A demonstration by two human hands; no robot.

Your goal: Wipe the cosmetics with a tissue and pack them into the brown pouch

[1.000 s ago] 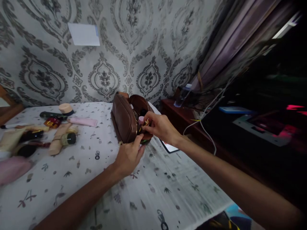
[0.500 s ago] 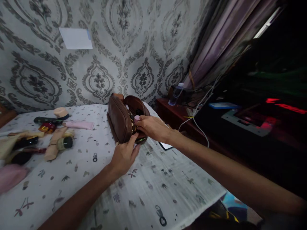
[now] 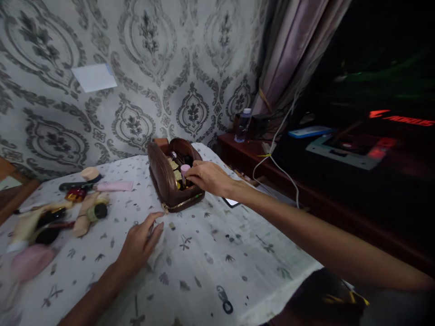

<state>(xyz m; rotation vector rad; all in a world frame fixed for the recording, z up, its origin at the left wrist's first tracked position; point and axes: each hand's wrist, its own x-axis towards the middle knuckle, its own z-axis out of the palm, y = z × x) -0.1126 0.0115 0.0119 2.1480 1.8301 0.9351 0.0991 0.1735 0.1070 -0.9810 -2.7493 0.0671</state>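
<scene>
A brown leather cosmetic bag (image 3: pixel 163 179) stands unzipped on the patterned white cloth (image 3: pixel 204 253), with several small bottles and jars inside. My right hand (image 3: pixel 210 176) reaches over its right rim, fingers closed against a small bottle with a pink cap (image 3: pixel 185 168) among the contents. How firmly the fingers grip it is partly hidden. In front of the bag, by its zipper end, my left hand (image 3: pixel 139 242) rests low over the cloth. Its thumb and forefinger are apart, with nothing between them.
Loose cosmetics lie on the left: a pink tube (image 3: pixel 115 186), a beige tube (image 3: pixel 84 217), a dark-lidded jar (image 3: pixel 98 210) and a pink puff (image 3: pixel 32 262). A phone (image 3: pixel 231 202) is right of the bag. A water bottle (image 3: pixel 243 124) and a white cable (image 3: pixel 272 154) are beyond.
My left hand has left the bag's front edge and moved left and toward me. The bag now shows wider open; my right hand stays at the pink-capped bottle.
</scene>
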